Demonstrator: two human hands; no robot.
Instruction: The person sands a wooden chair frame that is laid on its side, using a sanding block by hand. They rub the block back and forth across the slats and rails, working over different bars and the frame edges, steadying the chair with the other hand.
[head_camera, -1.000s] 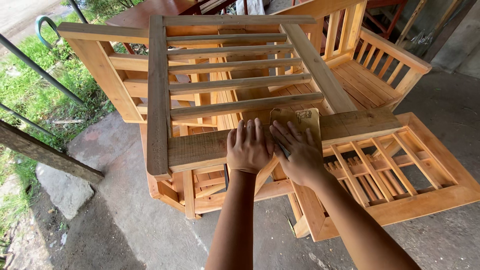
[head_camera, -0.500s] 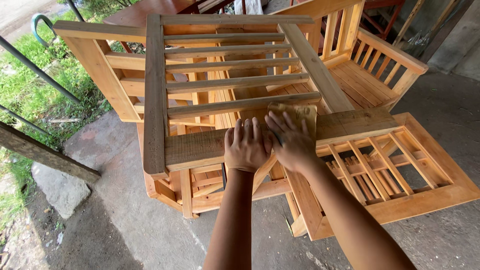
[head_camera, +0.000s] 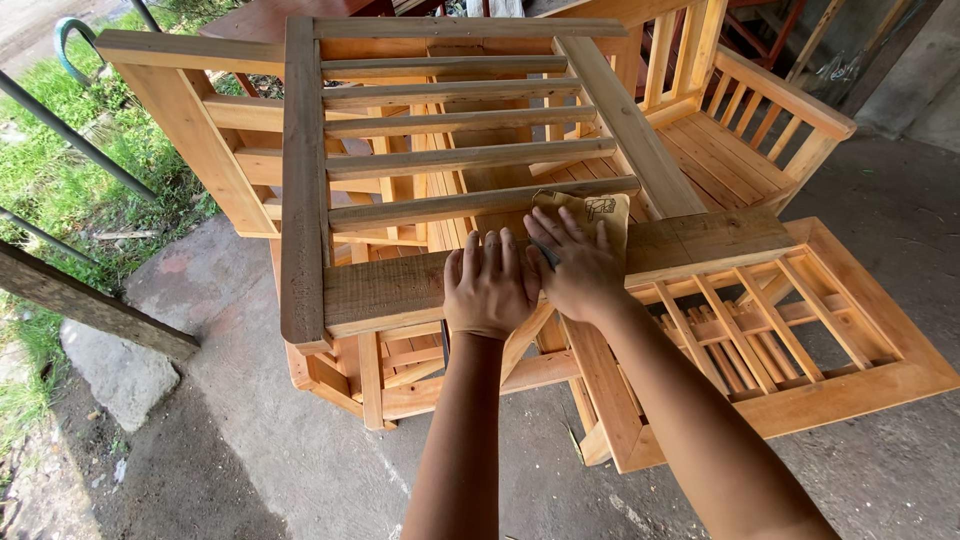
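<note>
Fingers spread flat: your left hand (head_camera: 490, 290) presses palm-down on the slatted wooden frame's (head_camera: 305, 180) near rail, grasping nothing. Just right, touching it, your right hand (head_camera: 578, 268) pins tan sandpaper (head_camera: 590, 212), dark-stamped corner showing, against that rail.

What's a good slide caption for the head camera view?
Both hands, left hand and right hand, press a sandpaper sheet flat on a slatted wooden frame's front rail.
</note>
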